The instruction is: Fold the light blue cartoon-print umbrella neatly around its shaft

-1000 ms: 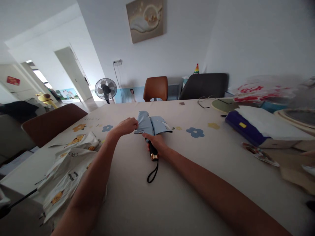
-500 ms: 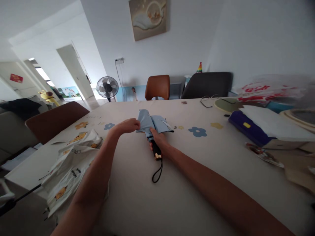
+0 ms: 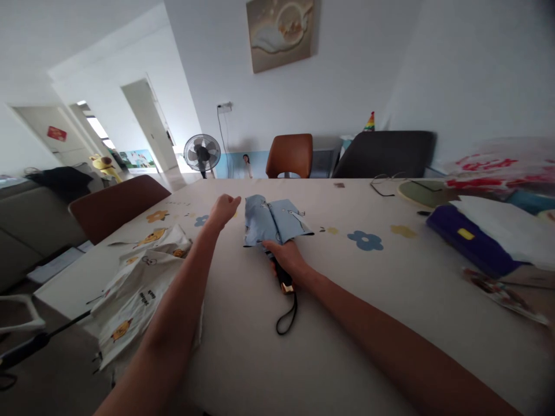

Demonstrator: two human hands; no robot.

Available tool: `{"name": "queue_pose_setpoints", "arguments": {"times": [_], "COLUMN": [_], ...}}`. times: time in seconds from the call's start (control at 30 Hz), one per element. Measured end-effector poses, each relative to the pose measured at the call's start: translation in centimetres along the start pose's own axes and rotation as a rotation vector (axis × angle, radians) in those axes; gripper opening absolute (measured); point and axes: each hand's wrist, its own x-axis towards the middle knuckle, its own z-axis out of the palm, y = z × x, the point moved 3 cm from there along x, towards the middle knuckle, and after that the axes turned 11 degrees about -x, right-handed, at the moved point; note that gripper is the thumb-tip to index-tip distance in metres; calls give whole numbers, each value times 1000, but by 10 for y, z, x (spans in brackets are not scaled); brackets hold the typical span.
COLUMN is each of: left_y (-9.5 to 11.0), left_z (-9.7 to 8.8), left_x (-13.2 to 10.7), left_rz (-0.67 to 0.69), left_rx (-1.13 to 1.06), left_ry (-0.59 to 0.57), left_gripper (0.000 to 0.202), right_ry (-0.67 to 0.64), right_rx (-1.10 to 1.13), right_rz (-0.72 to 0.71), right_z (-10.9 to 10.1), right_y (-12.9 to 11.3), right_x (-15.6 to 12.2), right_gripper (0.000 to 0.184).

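A light blue folded umbrella lies on the table, its black handle with a gold ring and a black wrist strap pointing toward me. My right hand is wrapped round the handle just below the canopy. My left hand hovers just left of the canopy's edge, fingers curled into a loose fist, with a small gap to the fabric and nothing visible in it.
A white cloth with yellow prints lies at the table's left edge. At the right are a purple box, white papers and glasses. Brown chairs and a dark chair surround the table; a fan stands behind.
My left hand has let go of the canopy's left edge and drawn slightly away. The view has shifted a little; my right hand keeps its hold on the handle.
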Motion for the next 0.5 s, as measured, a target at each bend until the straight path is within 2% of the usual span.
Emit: {"name": "queue_pose_setpoints", "arguments": {"times": [0.07,0.23,0.33,0.5], "left_y": [-11,-32,-36,-37], "left_z": [2,13,15,12], "left_x": [4,9,11,14], "left_rz": [-79,-217,-220,-185], "left_rx": [-41,-319,-441,-529], "left_ry": [-1,-166,-139,-99], "left_gripper": [26,23,17,20], "right_ry": [5,-12,-20,-46], "right_rx": [-13,-48,-78,-80], "right_rz": [-3,-10,-11,-35], "right_z": [0,3,5,6], "right_y": [0,0,0,-1], "right_x": [0,0,0,-1], "right_gripper": [24,24,24,23]}}
